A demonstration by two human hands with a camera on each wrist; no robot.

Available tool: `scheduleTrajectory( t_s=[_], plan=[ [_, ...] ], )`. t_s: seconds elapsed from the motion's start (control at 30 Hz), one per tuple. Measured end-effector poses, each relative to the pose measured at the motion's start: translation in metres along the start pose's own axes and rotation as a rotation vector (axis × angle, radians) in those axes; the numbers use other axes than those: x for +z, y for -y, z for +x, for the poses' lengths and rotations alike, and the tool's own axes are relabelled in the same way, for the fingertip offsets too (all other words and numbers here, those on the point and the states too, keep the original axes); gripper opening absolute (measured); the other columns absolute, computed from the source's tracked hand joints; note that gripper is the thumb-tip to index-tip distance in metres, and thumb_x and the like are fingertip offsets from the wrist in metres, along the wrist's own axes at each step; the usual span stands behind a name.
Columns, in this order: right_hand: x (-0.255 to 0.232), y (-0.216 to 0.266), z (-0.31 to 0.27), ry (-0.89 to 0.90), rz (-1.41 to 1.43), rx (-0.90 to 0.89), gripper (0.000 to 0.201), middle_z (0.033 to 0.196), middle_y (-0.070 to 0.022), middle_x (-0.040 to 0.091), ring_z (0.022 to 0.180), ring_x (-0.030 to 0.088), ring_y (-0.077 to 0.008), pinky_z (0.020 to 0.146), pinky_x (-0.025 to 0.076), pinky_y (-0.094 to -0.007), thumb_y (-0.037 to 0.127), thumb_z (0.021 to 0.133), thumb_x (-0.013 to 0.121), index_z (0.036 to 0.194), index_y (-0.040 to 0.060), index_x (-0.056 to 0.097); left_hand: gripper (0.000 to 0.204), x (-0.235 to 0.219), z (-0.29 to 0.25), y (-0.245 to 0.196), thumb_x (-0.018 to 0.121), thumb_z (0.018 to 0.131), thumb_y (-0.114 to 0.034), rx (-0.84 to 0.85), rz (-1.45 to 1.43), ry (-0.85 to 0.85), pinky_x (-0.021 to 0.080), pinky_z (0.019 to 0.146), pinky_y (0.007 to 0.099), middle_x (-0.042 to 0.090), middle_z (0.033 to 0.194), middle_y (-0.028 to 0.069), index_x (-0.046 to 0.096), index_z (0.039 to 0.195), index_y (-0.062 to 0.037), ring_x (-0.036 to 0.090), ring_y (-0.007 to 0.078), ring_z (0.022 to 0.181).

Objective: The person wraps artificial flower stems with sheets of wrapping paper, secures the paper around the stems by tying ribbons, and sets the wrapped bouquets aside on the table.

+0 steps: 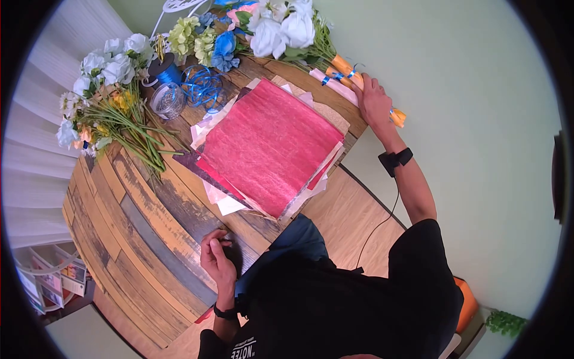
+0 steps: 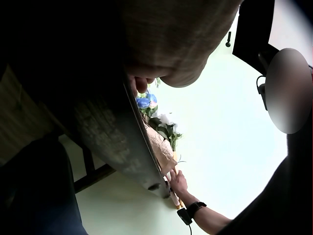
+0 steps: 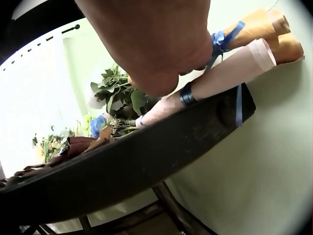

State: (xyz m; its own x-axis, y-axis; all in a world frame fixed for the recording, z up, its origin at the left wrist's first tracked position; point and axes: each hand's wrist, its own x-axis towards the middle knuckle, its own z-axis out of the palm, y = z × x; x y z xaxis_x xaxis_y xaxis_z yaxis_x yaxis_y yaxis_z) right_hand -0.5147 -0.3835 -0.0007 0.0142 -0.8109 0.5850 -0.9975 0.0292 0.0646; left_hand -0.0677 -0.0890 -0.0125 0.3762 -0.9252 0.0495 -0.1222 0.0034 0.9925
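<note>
At the table's right corner my right hand (image 1: 373, 103) grips an orange paper roll (image 1: 339, 64) tied with blue ribbon. A pale pink roll (image 3: 222, 76), also banded in dark blue, lies alongside at the table's rim. The fingertips are partly hidden in the right wrist view. My left hand (image 1: 218, 257) rests at the near table edge with loosely bent fingers and holds nothing. Between the hands lies a stack of wrapping sheets with a red sheet (image 1: 272, 146) on top, and paler and dark sheets stick out beneath it.
White, blue and green flowers (image 1: 269, 36) lie along the back. A bunch of white and yellow flowers (image 1: 116, 72) with long stems is at the left. Beside it are a blue ribbon spool (image 1: 167, 70), a clear round container (image 1: 168, 102) and loose blue ribbon (image 1: 203, 87).
</note>
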Motion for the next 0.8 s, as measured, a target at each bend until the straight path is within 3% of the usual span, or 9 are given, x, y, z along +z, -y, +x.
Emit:
scheduleTrajectory(
  t_s=[0.1, 0.27, 0.37, 0.47, 0.6, 0.8],
  plan=[
    [0.005, 0.002, 0.0, 0.093, -0.011, -0.004, 0.042, 0.099, -0.0126, 0.063, 0.084, 0.067, -0.0327, 0.058, 0.056, -0.0432, 0.044, 0.099, 0.058, 0.121, 0.008, 0.059, 0.031, 0.001, 0.0, 0.001, 0.046, 0.108, -0.023, -0.005, -0.007, -0.006, 0.053, 0.073, 0.0255, 0.065, 0.107, 0.0111, 0.064, 0.111, 0.0026, 0.062, 0.0141, 0.091],
    [0.001, 0.002, 0.001, 0.182, -0.033, -0.027, 0.05, 0.103, -0.0155, 0.063, 0.101, 0.062, -0.0356, 0.08, 0.054, -0.0496, 0.047, 0.1, 0.053, 0.123, 0.0026, 0.058, 0.031, 0.002, 0.001, 0.0, 0.047, 0.108, -0.024, -0.013, 0.005, -0.007, 0.053, 0.073, 0.0253, 0.065, 0.107, 0.0109, 0.064, 0.111, 0.0025, 0.062, 0.0144, 0.093],
    [0.002, 0.0, 0.004, 0.232, -0.075, -0.083, 0.049, 0.104, -0.0174, 0.062, 0.1, 0.061, -0.0372, 0.086, 0.051, -0.0492, 0.045, 0.101, 0.054, 0.123, 0.001, 0.059, 0.031, 0.003, 0.001, -0.001, 0.047, 0.108, -0.024, -0.019, 0.001, -0.007, 0.054, 0.073, 0.0253, 0.065, 0.107, 0.0109, 0.064, 0.111, 0.0025, 0.062, 0.0148, 0.094],
    [0.014, -0.003, 0.002, 0.107, 0.178, -0.129, 0.046, 0.103, -0.0186, 0.062, 0.099, 0.06, -0.0381, 0.085, 0.051, -0.0477, 0.042, 0.1, 0.056, 0.117, 0.0005, 0.062, 0.031, 0.003, 0.002, -0.001, 0.048, 0.108, -0.024, -0.022, 0.005, -0.007, 0.054, 0.073, 0.0253, 0.065, 0.107, 0.0108, 0.064, 0.11, 0.0023, 0.062, 0.0151, 0.094],
    [0.016, 0.001, 0.002, 0.071, 0.159, -0.124, 0.043, 0.103, -0.0194, 0.062, 0.099, 0.059, -0.0386, 0.084, 0.05, -0.0476, 0.041, 0.1, 0.058, 0.115, 0.0008, 0.063, 0.029, 0.003, 0.002, -0.002, 0.049, 0.107, -0.023, -0.025, 0.005, -0.008, 0.054, 0.072, 0.0252, 0.065, 0.106, 0.0107, 0.065, 0.109, 0.0021, 0.062, 0.0149, 0.094],
    [0.024, 0.01, 0.006, 0.093, 0.199, 0.09, 0.042, 0.102, -0.0196, 0.063, 0.098, 0.061, -0.039, 0.08, 0.052, -0.0496, 0.041, 0.1, 0.057, 0.107, 0.0012, 0.068, 0.033, 0.005, 0.003, -0.004, 0.048, 0.108, -0.026, -0.016, 0.027, -0.019, 0.052, 0.071, 0.0239, 0.066, 0.103, 0.009, 0.066, 0.109, 0.0012, 0.061, 0.0122, 0.088]
  ],
)
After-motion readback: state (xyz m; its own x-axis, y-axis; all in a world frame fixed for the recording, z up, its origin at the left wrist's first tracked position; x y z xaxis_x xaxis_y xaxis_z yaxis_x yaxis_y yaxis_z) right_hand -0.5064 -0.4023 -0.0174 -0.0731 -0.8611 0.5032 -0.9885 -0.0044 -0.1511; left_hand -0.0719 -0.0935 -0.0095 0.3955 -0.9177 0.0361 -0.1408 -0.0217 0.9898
